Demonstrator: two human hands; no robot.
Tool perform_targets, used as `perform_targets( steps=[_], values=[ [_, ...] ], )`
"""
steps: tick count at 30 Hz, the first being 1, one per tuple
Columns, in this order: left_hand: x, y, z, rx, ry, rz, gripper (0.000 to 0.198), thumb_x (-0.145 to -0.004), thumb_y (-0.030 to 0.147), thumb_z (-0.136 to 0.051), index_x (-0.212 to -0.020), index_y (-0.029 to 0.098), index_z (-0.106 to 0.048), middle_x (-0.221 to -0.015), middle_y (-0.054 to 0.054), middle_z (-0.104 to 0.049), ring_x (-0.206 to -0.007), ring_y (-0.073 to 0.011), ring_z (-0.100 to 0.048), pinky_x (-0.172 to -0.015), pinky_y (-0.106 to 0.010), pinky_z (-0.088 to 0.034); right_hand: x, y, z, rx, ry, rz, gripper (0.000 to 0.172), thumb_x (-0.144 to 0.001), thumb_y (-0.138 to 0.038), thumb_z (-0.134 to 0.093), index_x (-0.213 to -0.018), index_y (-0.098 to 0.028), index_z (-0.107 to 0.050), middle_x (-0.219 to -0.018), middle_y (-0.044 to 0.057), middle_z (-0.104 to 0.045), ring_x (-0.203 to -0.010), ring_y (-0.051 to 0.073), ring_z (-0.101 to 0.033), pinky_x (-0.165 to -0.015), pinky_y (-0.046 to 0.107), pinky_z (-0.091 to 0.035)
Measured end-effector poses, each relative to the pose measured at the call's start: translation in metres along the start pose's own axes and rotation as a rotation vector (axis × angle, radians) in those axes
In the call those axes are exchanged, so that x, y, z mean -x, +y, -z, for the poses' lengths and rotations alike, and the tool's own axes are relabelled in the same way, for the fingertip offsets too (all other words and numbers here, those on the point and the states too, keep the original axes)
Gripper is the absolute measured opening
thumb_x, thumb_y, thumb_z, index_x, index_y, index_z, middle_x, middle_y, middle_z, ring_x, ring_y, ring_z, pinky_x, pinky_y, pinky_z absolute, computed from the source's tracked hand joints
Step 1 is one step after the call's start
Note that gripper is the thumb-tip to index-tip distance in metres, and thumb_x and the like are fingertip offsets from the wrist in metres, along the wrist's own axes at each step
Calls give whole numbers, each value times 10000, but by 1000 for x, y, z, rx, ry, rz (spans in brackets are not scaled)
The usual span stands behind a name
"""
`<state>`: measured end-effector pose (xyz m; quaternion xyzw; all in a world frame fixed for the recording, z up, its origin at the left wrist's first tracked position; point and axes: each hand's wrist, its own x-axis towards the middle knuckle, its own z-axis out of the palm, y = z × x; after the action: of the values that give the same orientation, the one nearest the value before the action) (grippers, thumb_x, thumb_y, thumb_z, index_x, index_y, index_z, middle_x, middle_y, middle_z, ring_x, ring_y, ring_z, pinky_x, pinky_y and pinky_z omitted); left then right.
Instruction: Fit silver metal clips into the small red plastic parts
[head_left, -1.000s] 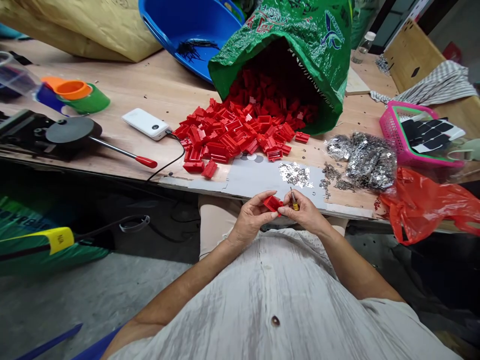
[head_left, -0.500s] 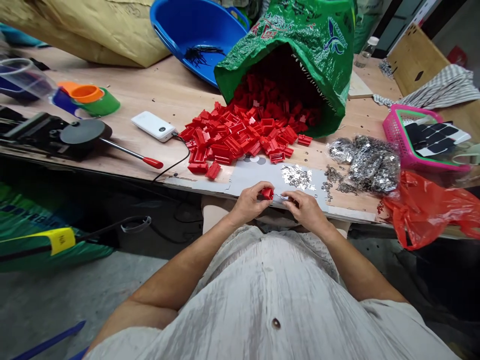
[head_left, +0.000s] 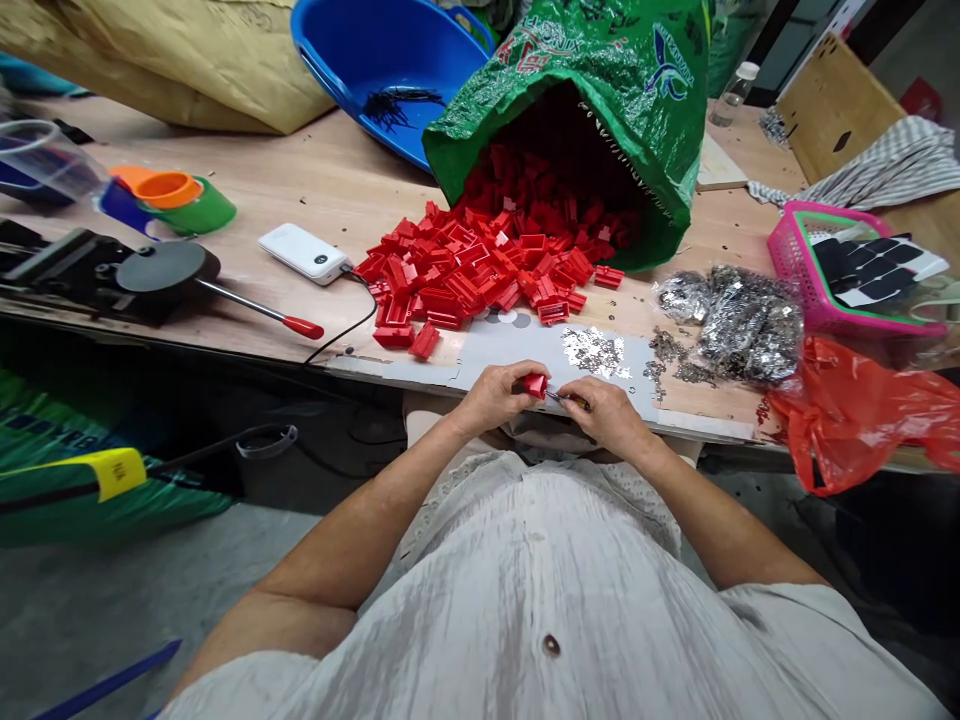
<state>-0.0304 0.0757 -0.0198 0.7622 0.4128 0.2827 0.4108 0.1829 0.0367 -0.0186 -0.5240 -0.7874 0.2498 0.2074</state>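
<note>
My left hand point(head_left: 495, 397) pinches a small red plastic housing point(head_left: 535, 386) between thumb and fingers, just over the front edge of the table. Closed around a slim metal-tipped tool point(head_left: 576, 400) with a dark and yellow handle is my right hand point(head_left: 609, 413). The tool's tip points left and reaches the right end of the housing; whether it is inside cannot be made out. Beyond my hands, a heap of red housings point(head_left: 472, 265) spills from a green woven sack point(head_left: 637, 130). Small shiny metal pieces point(head_left: 596, 352) lie on a grey sheet point(head_left: 510, 350).
Bagged metal parts point(head_left: 750, 325), a pink basket point(head_left: 814, 300) and a red plastic bag point(head_left: 877, 410) are on the right. Leftward are a white power bank point(head_left: 304, 252) with a cable and a lever press point(head_left: 169, 268). A blue basin point(head_left: 322, 60) stands behind.
The tool in my right hand has come closer to the red housing, and more of its handle shows. My left hand keeps its hold almost in place.
</note>
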Motion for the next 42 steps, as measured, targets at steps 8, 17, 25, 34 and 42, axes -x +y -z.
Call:
perform_targets(
  steps=[8, 17, 25, 34, 42],
  values=[
    [-1, -3, 0, 8, -5, -2, 294, -730, 213, -649, -1022, 208, -690, -968, -10, -718, -847, -167, -631, -808, -268, -455, -1, 1, -1, -36, 17, 11, 166, -906, -207, -568, -1006, -244, -696, -992, 62, -700, -932, 208, -633, -831, 336, -463],
    [0, -5, 0, 19, -5, -25, 296, -731, 183, -656, -1023, 215, -698, -977, -5, -718, -839, -163, -633, -806, -264, -457, 1, -10, -4, 79, 5, -40, 159, -915, -191, -543, -972, -247, -680, -978, 61, -672, -913, 207, -617, -780, 317, -453],
    [2, -5, -4, 32, 25, -13, 282, -729, 178, -665, -1008, 216, -685, -927, 2, -713, -815, -161, -635, -790, -261, -464, -1, -24, -15, 134, 40, -119, 140, -925, -198, -511, -941, -239, -644, -944, 63, -652, -869, 213, -606, -720, 312, -431],
    [19, 4, -5, 297, 162, 17, 348, -703, 207, -768, -1035, 198, -662, -1016, -43, -688, -939, -182, -631, -881, -292, -465, 10, -17, 7, -215, 61, -15, 199, -971, -243, -402, -1110, -212, -541, -1017, 71, -652, -918, 195, -605, -808, 314, -443],
    [32, 37, -21, 1297, 166, 307, 271, -757, 298, -776, -726, 152, -551, -805, -8, -652, -733, -105, -630, -778, -242, -503, 18, -38, 17, -243, -85, 4, 399, -1010, -354, -383, -1402, -304, -435, -753, -34, -674, -719, 158, -629, -721, 272, -434]
  ],
)
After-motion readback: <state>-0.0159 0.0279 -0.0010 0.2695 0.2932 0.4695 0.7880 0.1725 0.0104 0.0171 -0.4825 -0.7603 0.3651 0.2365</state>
